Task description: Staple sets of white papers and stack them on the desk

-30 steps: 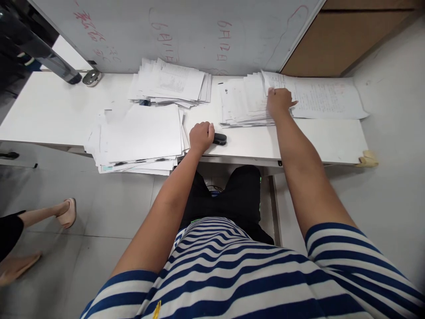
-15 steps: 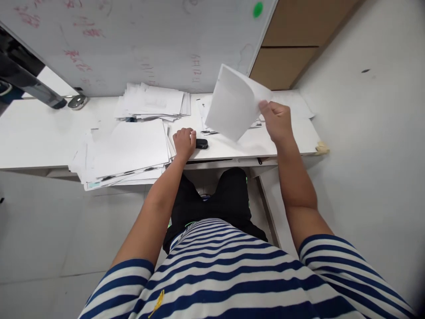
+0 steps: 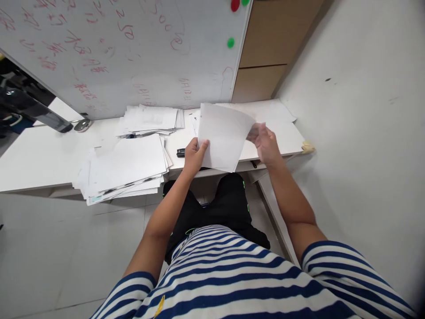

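Left hand (image 3: 194, 155) pinches paper (image 3: 224, 137) at left edge; right hand (image 3: 267, 145), grip unclear, sits well off the wall (image 3: 361, 133).

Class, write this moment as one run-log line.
left hand: holding paper at left edge; right hand: at paper's right edge, contact unclear; black object: on desk beside left hand

White worktop (image 3: 43, 155) with a back paper pile (image 3: 149, 118) and front paper pile (image 3: 129, 157). Also a black thing (image 3: 181, 153), shiny thing (image 3: 83, 125) and loose sheet (image 3: 275, 111).
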The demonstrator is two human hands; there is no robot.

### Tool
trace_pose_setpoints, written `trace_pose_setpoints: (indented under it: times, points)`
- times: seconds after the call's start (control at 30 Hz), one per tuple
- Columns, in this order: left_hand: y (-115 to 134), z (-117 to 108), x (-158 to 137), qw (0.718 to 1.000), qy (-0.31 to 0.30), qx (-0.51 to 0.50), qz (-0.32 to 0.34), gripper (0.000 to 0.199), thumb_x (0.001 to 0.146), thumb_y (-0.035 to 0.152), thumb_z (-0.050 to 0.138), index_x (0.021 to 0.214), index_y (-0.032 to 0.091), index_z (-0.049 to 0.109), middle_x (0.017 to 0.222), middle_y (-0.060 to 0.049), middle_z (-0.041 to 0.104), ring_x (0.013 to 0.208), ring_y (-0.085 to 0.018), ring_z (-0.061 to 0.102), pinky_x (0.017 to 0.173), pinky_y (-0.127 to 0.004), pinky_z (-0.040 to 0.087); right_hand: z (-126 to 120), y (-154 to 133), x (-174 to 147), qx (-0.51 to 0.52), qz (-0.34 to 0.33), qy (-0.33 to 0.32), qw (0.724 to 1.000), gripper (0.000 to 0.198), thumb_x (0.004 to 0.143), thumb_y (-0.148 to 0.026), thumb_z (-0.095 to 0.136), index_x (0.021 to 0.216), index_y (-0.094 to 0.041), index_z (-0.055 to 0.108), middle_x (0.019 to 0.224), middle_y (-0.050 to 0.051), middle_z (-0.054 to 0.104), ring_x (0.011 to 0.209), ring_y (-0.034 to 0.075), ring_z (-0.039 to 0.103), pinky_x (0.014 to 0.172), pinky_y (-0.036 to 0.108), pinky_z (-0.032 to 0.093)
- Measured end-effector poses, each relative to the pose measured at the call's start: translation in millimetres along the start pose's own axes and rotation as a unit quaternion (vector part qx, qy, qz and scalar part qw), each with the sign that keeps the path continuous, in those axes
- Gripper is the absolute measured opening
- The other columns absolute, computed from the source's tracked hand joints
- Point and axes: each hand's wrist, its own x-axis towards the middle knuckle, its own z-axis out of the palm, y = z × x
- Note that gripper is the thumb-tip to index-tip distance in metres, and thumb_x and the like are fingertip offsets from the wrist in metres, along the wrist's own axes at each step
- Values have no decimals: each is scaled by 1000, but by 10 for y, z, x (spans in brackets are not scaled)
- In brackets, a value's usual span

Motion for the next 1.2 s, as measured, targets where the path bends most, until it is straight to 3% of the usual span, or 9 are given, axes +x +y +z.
trace_pose_setpoints:
  times: [0.07,0.17,0.3,0.4,0.53,0.7,0.87,0.97,1.2]
  points:
    - [-8,6,-28,999,31,-7,1,39,86,57,66,76,19,57,70,2,53,66,-11,48,62,-23,38,91,167,-101,27,28,1,999,57,78,-73,64,109,-25,67,93,2,73,94,18,70,89,37,58]
    - [51,67,-102,997,69,-23,18,38,87,57,65,80,19,59,73,2,56,70,-11,51,65,-23,40,242,337,-224,52,52,-5,997,50,70,-60,80,102,-24,65,93,1,75,93,18,69,93,38,56]
    - [202,160,-180,992,86,-88,30,38,84,57,68,85,20,61,81,0,62,80,-12,58,73,-24,46,367,317,-269,97,28,24,995,46,68,-54,84,94,-25,59,95,1,74,94,19,69,92,39,57]
    - [232,180,-145,984,56,-168,8,38,80,55,74,94,21,63,95,-2,68,92,-16,64,82,-28,50,397,226,-264,99,-10,46,994,43,71,-53,82,94,-25,58,95,1,72,94,19,68,89,37,56]
    - [139,146,-9,970,-51,-224,-83,50,73,54,80,107,21,66,111,-9,72,102,-23,69,91,-39,53,409,161,-271,80,-59,66,993,37,76,-51,79,94,-27,57,91,-1,69,88,16,67,86,33,55]
    - [74,129,125,973,-79,-198,-92,47,69,52,83,98,17,72,100,-9,76,95,-25,70,88,-39,55,411,214,-239,71,-73,68,992,37,75,-50,80,96,-27,60,93,-1,69,92,17,67,89,34,54]
    - [94,205,147,990,-33,-136,-27,40,71,53,81,86,16,74,88,-6,75,87,-22,69,79,-34,54,428,337,-192,128,37,12,991,45,65,-49,86,98,-23,70,103,4,75,103,24,69,100,42,52]
    - [60,272,119,995,1,-101,-6,38,75,53,76,83,17,72,85,-5,74,85,-20,68,77,-33,53,455,398,-212,111,61,12,992,42,68,-50,84,95,-21,74,104,5,76,105,25,69,102,43,51]
    - [-475,470,32,999,-18,-37,-31,36,84,50,66,98,17,69,97,-7,74,94,-21,67,86,-33,51,584,816,-258,-59,58,52,995,48,81,-57,65,107,-18,72,109,8,76,109,27,67,102,42,50]
